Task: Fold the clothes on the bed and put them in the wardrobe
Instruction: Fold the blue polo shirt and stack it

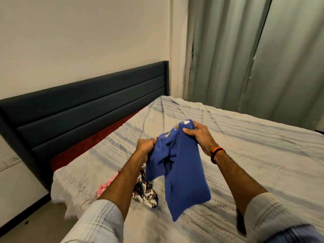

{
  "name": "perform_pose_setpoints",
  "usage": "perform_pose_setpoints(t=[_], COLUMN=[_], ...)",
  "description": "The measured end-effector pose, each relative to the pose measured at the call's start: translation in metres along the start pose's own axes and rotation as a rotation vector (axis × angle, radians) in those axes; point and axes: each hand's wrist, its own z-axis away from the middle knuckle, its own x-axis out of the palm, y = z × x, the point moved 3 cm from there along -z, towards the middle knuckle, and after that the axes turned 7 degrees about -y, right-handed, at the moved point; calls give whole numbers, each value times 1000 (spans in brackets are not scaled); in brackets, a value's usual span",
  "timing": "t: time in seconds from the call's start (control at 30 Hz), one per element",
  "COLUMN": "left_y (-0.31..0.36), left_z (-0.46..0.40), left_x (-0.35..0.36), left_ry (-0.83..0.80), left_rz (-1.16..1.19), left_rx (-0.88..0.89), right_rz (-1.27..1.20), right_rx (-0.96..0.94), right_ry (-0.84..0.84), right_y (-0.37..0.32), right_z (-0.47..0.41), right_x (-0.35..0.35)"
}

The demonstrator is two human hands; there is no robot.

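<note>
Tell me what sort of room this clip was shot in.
Almost certainly a bedroom: a bed with a striped cover, a dark padded headboard against the wall, and long curtains behind it. Loose clothes lie on the bed.

Blue garment (182, 165); grey striped bedspread (254, 155); dark teal headboard (87, 106).

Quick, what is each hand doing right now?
Left hand: fingers gripping the blue garment.
Right hand: fingers pinching the same garment's top edge.
</note>
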Motion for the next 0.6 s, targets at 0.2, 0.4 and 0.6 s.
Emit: perform_pose_setpoints(t=[0.2,0.4,0.6], left_y=[40,61,75], left_z=[-22,-24,-21], left_x=[13,45,56], left_ry=[-50,-219,-268], left_rz=[33,107,236], left_rx=[76,4,37], right_rz=[610,811,791], right_rx=[220,162,-204], right_ry=[88,-2,131], right_y=[19,20,-2], right_z=[0,0,-18], right_x=[-24,-1,25])
